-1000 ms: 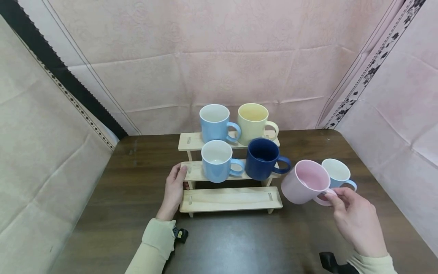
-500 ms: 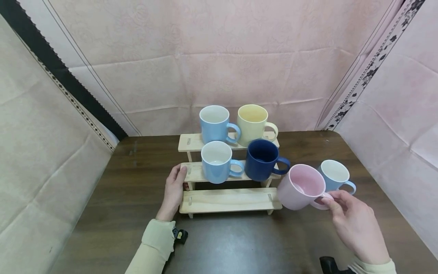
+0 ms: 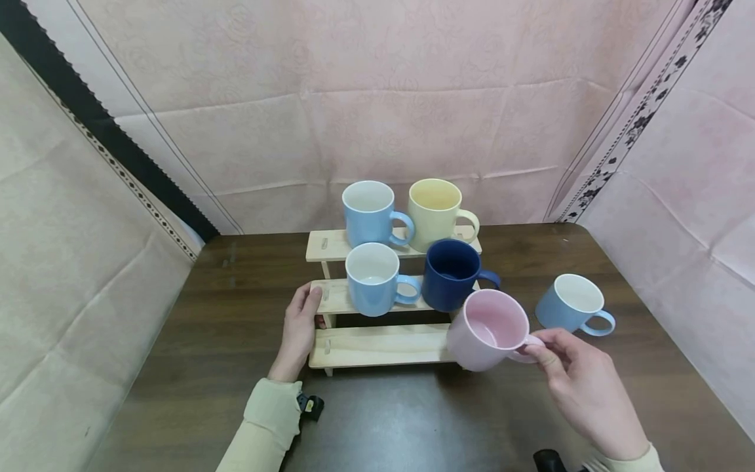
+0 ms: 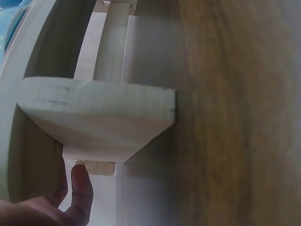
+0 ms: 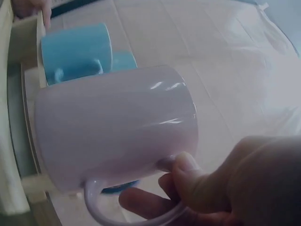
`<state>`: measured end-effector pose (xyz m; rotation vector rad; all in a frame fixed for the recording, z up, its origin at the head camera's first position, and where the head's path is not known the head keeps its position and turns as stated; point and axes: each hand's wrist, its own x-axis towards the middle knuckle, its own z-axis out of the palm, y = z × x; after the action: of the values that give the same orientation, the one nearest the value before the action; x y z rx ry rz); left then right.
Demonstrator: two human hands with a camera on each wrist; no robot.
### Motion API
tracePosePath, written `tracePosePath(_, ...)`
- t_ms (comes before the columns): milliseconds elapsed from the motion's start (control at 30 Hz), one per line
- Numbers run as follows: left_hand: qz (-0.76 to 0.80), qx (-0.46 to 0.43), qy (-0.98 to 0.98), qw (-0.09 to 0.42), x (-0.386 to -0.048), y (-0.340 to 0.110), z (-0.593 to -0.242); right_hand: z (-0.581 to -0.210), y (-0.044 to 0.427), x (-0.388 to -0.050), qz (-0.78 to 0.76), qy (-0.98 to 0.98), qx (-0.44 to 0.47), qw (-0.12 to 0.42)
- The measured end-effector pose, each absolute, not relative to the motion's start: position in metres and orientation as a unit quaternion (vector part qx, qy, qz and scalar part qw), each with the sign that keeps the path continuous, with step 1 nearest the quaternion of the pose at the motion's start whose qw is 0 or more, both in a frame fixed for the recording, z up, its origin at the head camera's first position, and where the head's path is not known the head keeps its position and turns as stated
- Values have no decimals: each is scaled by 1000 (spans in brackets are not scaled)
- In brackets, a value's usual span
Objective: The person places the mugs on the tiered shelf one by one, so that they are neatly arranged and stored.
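My right hand (image 3: 584, 387) pinches the handle of a pink mug (image 3: 489, 334), which is tilted a little at the right end of the wooden rack's lowest step. Close up in the right wrist view, thumb and fingers clasp that handle below the pink mug (image 5: 117, 122). On the left, my left hand (image 3: 299, 328) grips the end of the three-step wooden rack (image 3: 377, 346) at its middle step; the left wrist view shows its fingers curled by the rack's side panel (image 4: 99, 117). Whether the pink mug touches the step cannot be told.
A light blue mug (image 3: 369, 213) and a yellow mug (image 3: 435, 216) stand on the top step. Another light blue mug (image 3: 373, 282) and a navy mug (image 3: 451, 275) occupy the middle step. One more light blue mug (image 3: 560, 308) sits on the brown table (image 3: 377, 426) at right.
My right hand has carried the pink mug leftward and slightly down, from beside the rack to over the lowest step's right end. The left hand keeps its place on the rack.
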<state>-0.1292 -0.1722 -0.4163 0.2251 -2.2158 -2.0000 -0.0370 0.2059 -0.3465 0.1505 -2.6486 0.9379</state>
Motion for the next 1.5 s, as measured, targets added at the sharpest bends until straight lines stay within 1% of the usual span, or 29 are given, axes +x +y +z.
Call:
tracePosePath(200,-681,75,-724,83,-141,-180,-444,-354,184,-43,353,-914,105,171)
tracePosePath(400,-683,75,-722,82,-142,-180,-444,-365,160,-52,365,-905,143,163)
tracePosePath(633,-681,78,-724,75,-142,-180,-444,-375,137,-61,397,-901,137,108)
tracePosePath(767,-679,79,-726,77,-142,-180,-445,-378,127,-64,397,-903,132,93)
tracePosePath(933,-678,81,-727,74,-144,-180,-444,-383,117,-66,396,-904,132,88)
tracePosePath(1233,-679,83,-726,68,-140,-179,-434,-390,102,-70,406,-903,127,70)
tracePosePath(1500,-677,85,-727,81,-142,-180,-444,-395,90,-71,413,-896,144,74)
